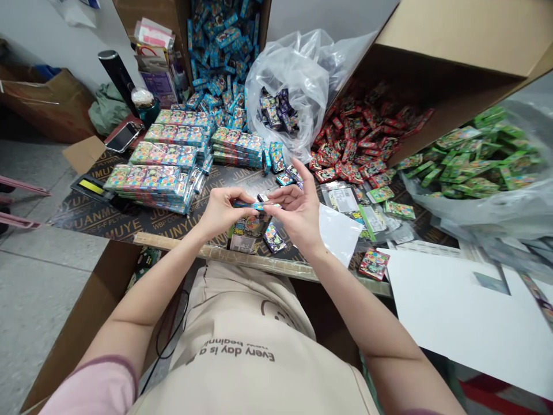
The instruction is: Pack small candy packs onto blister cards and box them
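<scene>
Near the table's front edge, my left hand [222, 212] and my right hand [300, 216] meet with thumbs and fingers pinched on a small blue box [258, 206], seen edge-on. The right index finger points up, away from the box. Just below the fingers is a dark printed packet [247, 233] with a shiny front; whether it is held too or rests on the table, I cannot tell. To its right lies a purple printed box [275, 237]. A white sheet [339, 233] sits beside my right wrist.
Stacks of wrapped multi-box packs [149, 178] stand at left. Loose blue boxes [224, 57], red boxes [354, 138] and green boxes [479, 153] fill the back and right. Purple boxes sit in a clear bag [298, 69]. A phone [124, 137] and dark bottle [116, 78] stand at back left.
</scene>
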A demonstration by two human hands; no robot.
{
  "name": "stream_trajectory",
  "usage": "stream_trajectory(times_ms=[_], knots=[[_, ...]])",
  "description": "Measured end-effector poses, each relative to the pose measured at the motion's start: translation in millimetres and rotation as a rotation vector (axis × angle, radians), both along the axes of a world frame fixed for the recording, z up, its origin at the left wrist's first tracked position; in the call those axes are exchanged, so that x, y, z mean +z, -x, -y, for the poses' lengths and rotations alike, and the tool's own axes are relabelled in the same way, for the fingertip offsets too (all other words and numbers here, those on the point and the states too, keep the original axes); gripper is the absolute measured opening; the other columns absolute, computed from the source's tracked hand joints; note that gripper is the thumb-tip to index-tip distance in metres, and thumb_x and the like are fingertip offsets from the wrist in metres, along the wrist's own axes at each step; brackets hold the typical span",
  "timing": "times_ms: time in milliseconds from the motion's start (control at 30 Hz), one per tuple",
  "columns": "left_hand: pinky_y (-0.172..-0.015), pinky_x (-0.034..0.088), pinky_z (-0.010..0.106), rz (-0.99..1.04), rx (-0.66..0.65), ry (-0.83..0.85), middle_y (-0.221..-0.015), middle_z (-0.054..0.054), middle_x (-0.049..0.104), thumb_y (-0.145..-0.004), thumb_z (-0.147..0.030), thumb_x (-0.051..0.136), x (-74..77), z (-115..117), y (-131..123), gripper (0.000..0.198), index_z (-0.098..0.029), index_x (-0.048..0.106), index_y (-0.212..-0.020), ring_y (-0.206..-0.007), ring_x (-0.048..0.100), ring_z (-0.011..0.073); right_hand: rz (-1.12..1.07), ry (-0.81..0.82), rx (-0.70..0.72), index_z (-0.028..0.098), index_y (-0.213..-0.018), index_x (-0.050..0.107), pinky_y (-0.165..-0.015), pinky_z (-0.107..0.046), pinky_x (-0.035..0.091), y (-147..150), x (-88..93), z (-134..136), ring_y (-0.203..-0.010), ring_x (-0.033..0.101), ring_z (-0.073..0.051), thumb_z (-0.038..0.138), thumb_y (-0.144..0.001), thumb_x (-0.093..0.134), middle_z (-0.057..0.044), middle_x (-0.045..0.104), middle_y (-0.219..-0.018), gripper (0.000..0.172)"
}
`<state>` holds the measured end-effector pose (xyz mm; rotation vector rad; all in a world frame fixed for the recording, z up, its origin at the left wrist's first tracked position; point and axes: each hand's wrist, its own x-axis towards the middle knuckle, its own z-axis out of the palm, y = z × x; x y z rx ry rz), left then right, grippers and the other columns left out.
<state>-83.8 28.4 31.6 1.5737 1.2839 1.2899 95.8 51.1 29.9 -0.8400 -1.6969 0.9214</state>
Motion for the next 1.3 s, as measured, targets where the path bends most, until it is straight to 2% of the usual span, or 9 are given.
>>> stream_trajectory(times_ms=[200, 367, 433, 533, 667, 767, 967, 1133, 1300], knots=[[-0.065, 0.056, 0.029, 0.097, -0.203, 0.121, -0.076, 0.007, 0.076, -0.067, -0.029, 0.082, 5.9, -7.5, 9.9, 0.018, -0.014, 0.076, -0.076, -0.069, 0.071, 0.0194, 0.094, -0.152, -0.1, 0.032, -0.152, 0.014, -0.071, -0.03, 0.062, -0.8, 1.1, 2.7, -0.076, 0.069, -0.015, 0.033, -0.088, 0.063, -0.008, 0.065, -0.119, 0.081], [-0.072, 0.055, 0.028, -0.214, -0.187, -0.251, -0.085, 0.008, 0.077, -0.079, -0.026, 0.072, -0.3, -2.3, 12.2, 0.01, -0.016, 0.074, -0.078, -0.077, 0.071, 0.018, 0.231, -0.693, -0.159, 0.039, -0.152, 0.018, -0.081, -0.033, 0.062, -9.6, -30.5, 16.0, -0.095, 0.07, -0.017, 0.01, -0.088, 0.058, -0.005, 0.068, -0.117, 0.081], [-0.075, 0.055, 0.028, -0.305, -0.18, -0.392, -0.091, 0.008, 0.076, -0.082, -0.026, 0.07, -6.1, 1.6, 12.8, 0.009, -0.017, 0.073, -0.081, -0.082, 0.071, 0.0177, 0.283, -0.8, -0.132, 0.04, -0.152, 0.016, -0.084, -0.035, 0.061, -13.9, -38.5, 20.3, -0.104, 0.069, -0.019, 0.006, -0.087, 0.058, -0.004, 0.069, -0.113, 0.084], [-0.077, 0.054, 0.028, -0.366, -0.143, -0.442, -0.097, 0.008, 0.075, -0.086, -0.025, 0.065, -12.4, 6.7, 11.9, 0.009, -0.019, 0.071, -0.083, -0.086, 0.07, 0.0169, 0.277, -0.663, -0.101, 0.04, -0.153, 0.006, -0.084, -0.037, 0.061, -15.8, -25.8, 21.6, -0.099, 0.07, -0.02, 0.011, -0.091, 0.053, -0.006, 0.066, -0.119, 0.083], [-0.077, 0.052, 0.029, -0.356, -0.057, -0.375, -0.098, 0.007, 0.072, -0.087, -0.02, 0.061, -12.3, 9.8, 6.7, 0.011, -0.019, 0.07, -0.082, -0.086, 0.067, 0.0165, 0.134, -0.283, -0.243, 0.04, -0.152, 0.002, -0.082, -0.038, 0.059, -11.1, 25.0, 11.4, -0.091, 0.069, -0.021, 0.028, -0.091, 0.058, -0.009, 0.045, -0.147, 0.084], [-0.074, 0.052, 0.03, -0.262, -0.004, -0.329, -0.087, 0.005, 0.072, -0.082, -0.018, 0.065, -12.0, 9.8, 3.4, 0.007, -0.019, 0.071, -0.078, -0.08, 0.067, 0.0165, 0.156, -0.131, -0.138, 0.04, -0.153, 0.005, -0.08, -0.037, 0.058, -5.7, 49.0, 0.7, -0.084, 0.067, -0.018, 0.036, -0.087, 0.064, -0.005, 0.051, -0.141, 0.089], [-0.074, 0.054, 0.031, -0.106, 0.043, -0.213, -0.084, 0.007, 0.074, -0.074, -0.024, 0.074, -14.4, 9.9, 3.5, 0.01, -0.017, 0.067, -0.071, -0.08, 0.069, 0.019, 0.252, 0.046, 0.259, 0.033, -0.154, 0.011, -0.062, -0.027, 0.056, 6.9, 32.0, -13.2, -0.067, 0.063, -0.012, 0.035, -0.083, 0.067, -0.005, 0.063, -0.122, 0.091], [-0.073, 0.054, 0.03, -0.145, -0.012, -0.218, -0.089, 0.008, 0.073, -0.069, -0.016, 0.065, -9.1, 13.8, 7.6, 0.009, -0.016, 0.065, -0.077, -0.085, 0.069, 0.0196, 0.293, 0.046, 0.373, 0.033, -0.153, 0.018, -0.061, -0.026, 0.054, 11.2, 28.2, -22.3, -0.064, 0.059, -0.01, 0.026, -0.08, 0.067, -0.005, 0.059, -0.129, 0.089], [-0.073, 0.054, 0.031, -0.14, -0.022, -0.204, -0.088, 0.008, 0.073, -0.069, -0.019, 0.064, -6.6, 15.4, 7.4, 0.009, -0.017, 0.063, -0.077, -0.083, 0.068, 0.0197, 0.342, 0.067, 0.458, 0.037, -0.152, 0.022, -0.064, -0.029, 0.053, 12.8, 36.8, -34.3, -0.06, 0.056, -0.009, 0.015, -0.075, 0.069, 0.0, 0.068, -0.104, 0.093]])
